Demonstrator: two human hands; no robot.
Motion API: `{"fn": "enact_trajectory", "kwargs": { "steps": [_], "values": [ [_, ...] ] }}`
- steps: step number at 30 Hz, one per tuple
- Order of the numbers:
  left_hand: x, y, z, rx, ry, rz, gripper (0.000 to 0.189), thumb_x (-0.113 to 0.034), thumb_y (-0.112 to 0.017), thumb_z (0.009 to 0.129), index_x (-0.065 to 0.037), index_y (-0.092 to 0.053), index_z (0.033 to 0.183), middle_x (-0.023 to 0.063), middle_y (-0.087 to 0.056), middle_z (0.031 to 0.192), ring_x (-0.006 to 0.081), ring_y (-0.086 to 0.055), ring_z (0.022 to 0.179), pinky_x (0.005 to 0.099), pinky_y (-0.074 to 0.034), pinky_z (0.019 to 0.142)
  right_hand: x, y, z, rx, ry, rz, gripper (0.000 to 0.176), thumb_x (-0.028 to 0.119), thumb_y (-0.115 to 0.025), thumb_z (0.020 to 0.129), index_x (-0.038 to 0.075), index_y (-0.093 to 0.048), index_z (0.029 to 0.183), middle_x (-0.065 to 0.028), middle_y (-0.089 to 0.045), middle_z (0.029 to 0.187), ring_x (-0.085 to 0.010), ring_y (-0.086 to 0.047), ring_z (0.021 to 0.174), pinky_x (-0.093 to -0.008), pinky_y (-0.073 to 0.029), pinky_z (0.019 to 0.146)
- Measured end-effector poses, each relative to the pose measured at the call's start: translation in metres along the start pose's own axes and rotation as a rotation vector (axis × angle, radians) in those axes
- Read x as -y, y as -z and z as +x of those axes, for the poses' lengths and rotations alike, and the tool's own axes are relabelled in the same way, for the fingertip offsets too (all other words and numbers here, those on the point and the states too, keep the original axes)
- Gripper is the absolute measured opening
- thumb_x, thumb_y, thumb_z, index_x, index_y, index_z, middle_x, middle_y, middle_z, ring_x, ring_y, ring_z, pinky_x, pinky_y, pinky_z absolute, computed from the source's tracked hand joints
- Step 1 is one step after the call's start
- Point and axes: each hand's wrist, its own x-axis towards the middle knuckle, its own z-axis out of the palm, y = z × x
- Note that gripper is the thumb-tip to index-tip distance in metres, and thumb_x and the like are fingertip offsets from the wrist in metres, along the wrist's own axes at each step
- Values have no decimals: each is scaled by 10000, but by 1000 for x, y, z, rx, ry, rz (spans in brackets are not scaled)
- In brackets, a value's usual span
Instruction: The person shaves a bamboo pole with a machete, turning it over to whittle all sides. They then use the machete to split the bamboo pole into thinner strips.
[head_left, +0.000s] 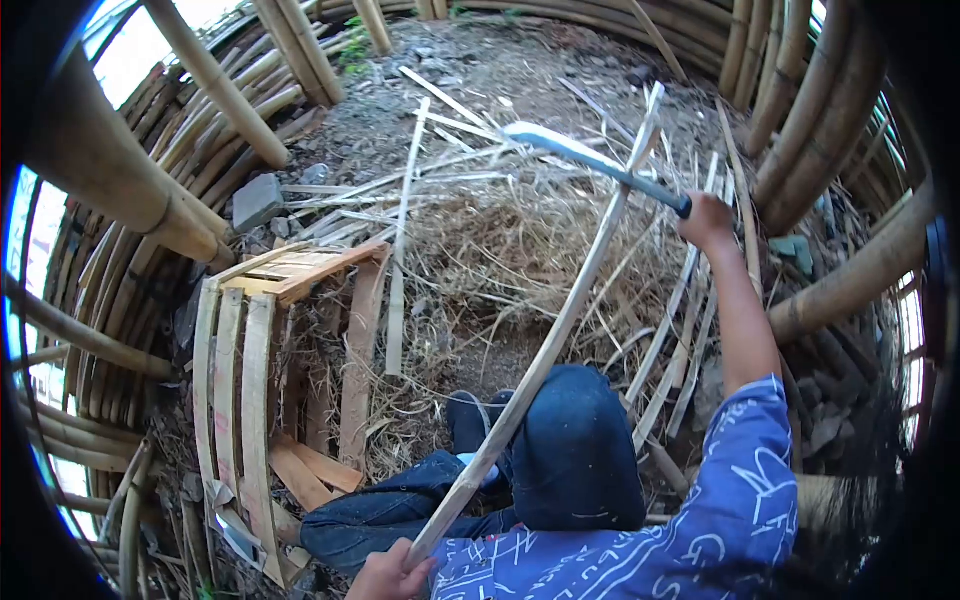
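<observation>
Long pale bamboo slat (568, 310) slants upward; curved knife (590, 162) raised across its top.

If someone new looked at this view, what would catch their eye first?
The blade, held high at upper centre in the right hand. Next, the long bamboo strip running diagonally from the left hand at the bottom up past the blade. A slatted bamboo frame lies on the left.

A blue sleeve (740, 490) scrawled with white line markings at 5 o'clock, dark navy trousers (580, 460) beside it. A pale tan bamboo strip (560, 330) crosses straw-brown grass (480, 250) (grey stone (258, 200) at 10 o'clock); the knife (560, 143) shows silvery blade, dark handle.
</observation>
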Motion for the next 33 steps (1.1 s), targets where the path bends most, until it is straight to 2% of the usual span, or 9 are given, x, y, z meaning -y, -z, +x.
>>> {"fn": "enact_trajectory", "kwargs": {
  "steps": [3, 8, 11, 14, 16, 18, 28, 32, 33],
  "values": [
    [5, 0, 6, -26, -91, 83, 259, -172, -653, 850, -40, -491, 1003, 282, -595, 767, 491, -589, 806, 521, -447, 627, 32, 24, -10, 177, -10, 106, 121, 109, -654, 738, 98, -644, 858, -147, -684, 799, -296, -694, 743, -422, -554, 683],
    [-18, 0, 8, 19, 2, 86, 241, -166, -632, 854, -48, -487, 1005, 263, -603, 760, 491, -590, 801, 527, -450, 623, 71, 38, -58, -213, 641, 287, 98, 46, -653, 696, 119, -609, 647, -39, -617, 575, -156, -604, 500, -287, -437, 455],
    [0, 5, -10, 22, -17, 155, 219, -170, -621, 863, -50, -487, 987, 264, -600, 745, 493, -591, 778, 524, -453, 606, 36, 20, -36, -99, 508, 92, 99, 47, -669, 725, 144, -647, 718, -31, -662, 659, -159, -613, 531, -292, -487, 536],
    [8, 11, -40, 40, -54, 245, 192, -166, -598, 873, -47, -485, 974, 265, -595, 730, 487, -595, 750, 513, -456, 584, -36, 7, 11, 95, -270, 99, 176, 178, -637, 758, 70, -677, 891, -165, -700, 877, -323, -686, 839, -438, -543, 763],
    [-16, 26, -41, 13, -56, 169, 179, -159, -585, 878, -45, -485, 974, 274, -588, 725, 494, -589, 754, 512, -455, 584, -55, 11, 5, 11, -263, 20, 208, 200, -634, 745, 58, -673, 890, -189, -692, 919, -364, -669, 883, -445, -537, 776],
    [-26, 30, -33, 164, 317, 42, 188, -156, -585, 877, -40, -480, 981, 273, -591, 719, 494, -594, 751, 515, -455, 586, -46, 9, 3, 15, -314, 56, 175, 192, -637, 742, 54, -674, 844, -187, -694, 891, -369, -670, 861, -447, -538, 760],
    [30, 13, -14, 53, 196, -175, 240, -169, -627, 858, -59, -500, 1029, 280, -611, 780, 491, -600, 794, 505, -462, 613, 24, 36, -60, -12, 166, 170, 50, 130, -644, 715, 108, -628, 757, -122, -662, 702, -291, -680, 686, -415, -530, 637],
    [29, -6, -12, -11, 17, 39, 227, -99, -558, 875, -31, -500, 1084, 283, -612, 807, 483, -610, 791, 503, -472, 615, 57, 39, -82, -97, 389, 229, 71, 86, -649, 684, 88, -579, 672, -90, -623, 632, -275, -649, 594, -376, -496, 553],
    [47, -18, -16, -27, -65, -390, 294, -152, -495, 939, -34, -472, 1208, 189, -569, 1060, 354, -570, 984, 389, -473, 744, 66, 40, -90, -85, 402, 235, 71, 86, -649, 684, 88, -579, 672, -90, -623, 632, -275, -649, 594, -376, -496, 553]
  ]
}}
